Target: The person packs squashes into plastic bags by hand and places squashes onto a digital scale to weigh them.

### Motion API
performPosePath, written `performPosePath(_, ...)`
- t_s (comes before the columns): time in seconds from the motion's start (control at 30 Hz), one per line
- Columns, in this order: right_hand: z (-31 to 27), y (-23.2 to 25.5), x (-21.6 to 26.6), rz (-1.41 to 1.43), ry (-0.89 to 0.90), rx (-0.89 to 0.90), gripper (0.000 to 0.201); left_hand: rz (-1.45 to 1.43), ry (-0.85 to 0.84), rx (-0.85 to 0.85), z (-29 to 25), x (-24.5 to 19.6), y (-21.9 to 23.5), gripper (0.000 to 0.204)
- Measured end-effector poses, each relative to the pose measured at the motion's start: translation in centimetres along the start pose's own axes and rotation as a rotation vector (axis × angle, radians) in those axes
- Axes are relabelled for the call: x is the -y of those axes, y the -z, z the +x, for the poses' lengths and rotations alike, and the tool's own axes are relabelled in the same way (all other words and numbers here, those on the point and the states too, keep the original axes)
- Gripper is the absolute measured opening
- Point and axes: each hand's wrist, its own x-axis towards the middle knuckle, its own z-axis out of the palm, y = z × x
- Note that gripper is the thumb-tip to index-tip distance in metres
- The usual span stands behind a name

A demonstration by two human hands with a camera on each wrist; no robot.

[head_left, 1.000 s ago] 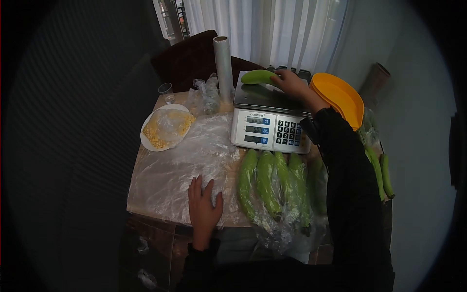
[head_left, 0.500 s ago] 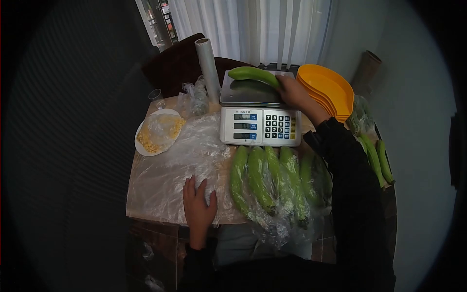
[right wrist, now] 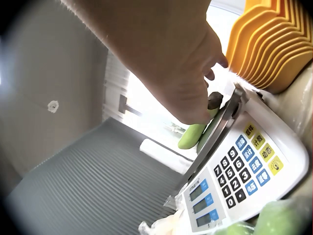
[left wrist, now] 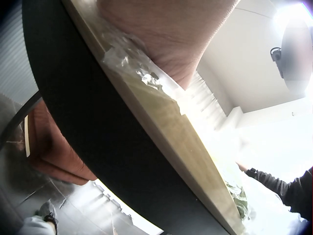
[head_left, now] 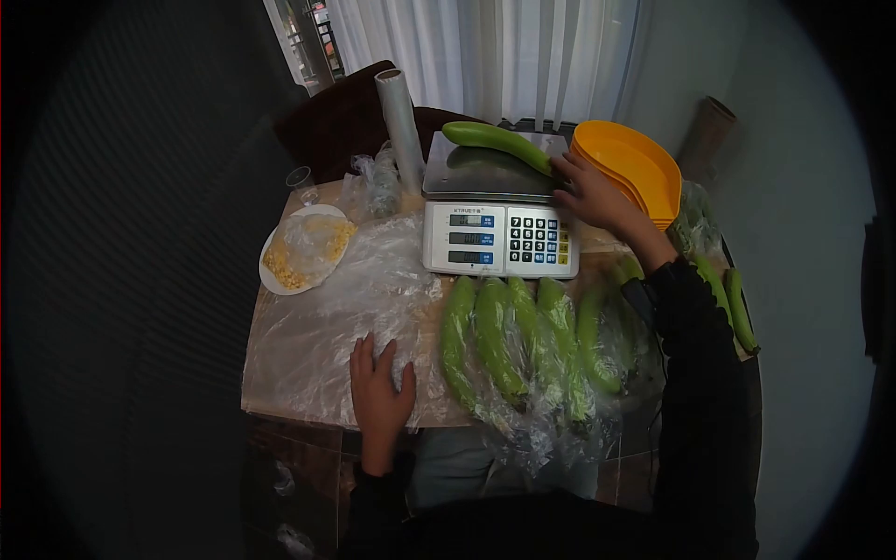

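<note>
A long green gourd [head_left: 495,140] lies across the metal pan of a white electronic scale [head_left: 500,240]. My right hand [head_left: 602,198] is at the gourd's right end, its fingers loosely extended near the stem end; in the right wrist view the dark stem end [right wrist: 214,100] shows just under the hand. Flat on a sheet of clear plastic [head_left: 308,345] rests my left hand [head_left: 381,397], fingers spread, near the table's front edge. Several gourds in clear plastic [head_left: 502,345] lie side by side in front of the scale.
Stacked orange trays [head_left: 644,168] stand right of the scale. A plastic film roll [head_left: 399,131] stands upright at its left. A white plate [head_left: 276,280] with yellow kernels sits at the left, near a clear cup [head_left: 301,179]. More green vegetables [head_left: 737,308] lie at the right edge.
The right hand has loosened from the gourd and shifted slightly right and down; the gourd now lies on the pan. The head view has swung somewhat. My left hand stays on the plastic.
</note>
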Motion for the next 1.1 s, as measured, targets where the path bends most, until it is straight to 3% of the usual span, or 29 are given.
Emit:
performPosePath(0.13, -7.0, 3.6, 5.1, -0.009, 0.074, 0.074, 0.058, 0.007, -0.007, -0.015, -0.1, 0.2, -0.1, 0.045)
performPosePath(0.2, -12.1, 4.6, 8.4, -0.093, 0.005, 0.196, 0.056, 0.007, 0.000, 0.004, 0.1, 0.0, 0.1, 0.045)
performPosePath(0.27, -17.8, 4.0, 10.2, -0.299, -0.029, 0.274, 0.058, -0.002, 0.017, 0.007, 0.4, -0.2, 0.3, 0.045)
performPosePath(0.33, -21.7, 2.1, 11.0, -0.312, -0.213, 0.263, 0.059, -0.006, 0.038, 0.003, 0.1, -0.4, 0.3, 0.045)
performPosePath(0.37, -22.7, 0.8, 10.7, -0.308, -0.194, 0.264, 0.059, -0.008, 0.025, -0.002, 0.2, -0.4, 0.3, 0.045)
performPosePath(0.4, -23.7, -0.7, 10.3, -0.341, -0.211, 0.165, 0.060, -0.007, 0.006, -0.002, 0.3, -0.5, 0.4, 0.045)
performPosePath(0.47, -23.9, -1.8, 9.9, -0.361, -0.239, 0.057, 0.061, 0.015, 0.003, 0.005, 0.4, -0.4, 0.4, 0.046)
performPosePath(0.53, -24.3, -1.5, 9.7, -0.090, -0.360, -0.019, 0.061, 0.035, -0.004, 0.024, 0.3, -0.4, 0.4, 0.046)
performPosePath(1.1, -24.5, -1.8, 9.3, -0.045, -0.360, -0.067, 0.062, 0.040, 0.019, 0.026, 0.4, -0.8, 0.3, 0.047)
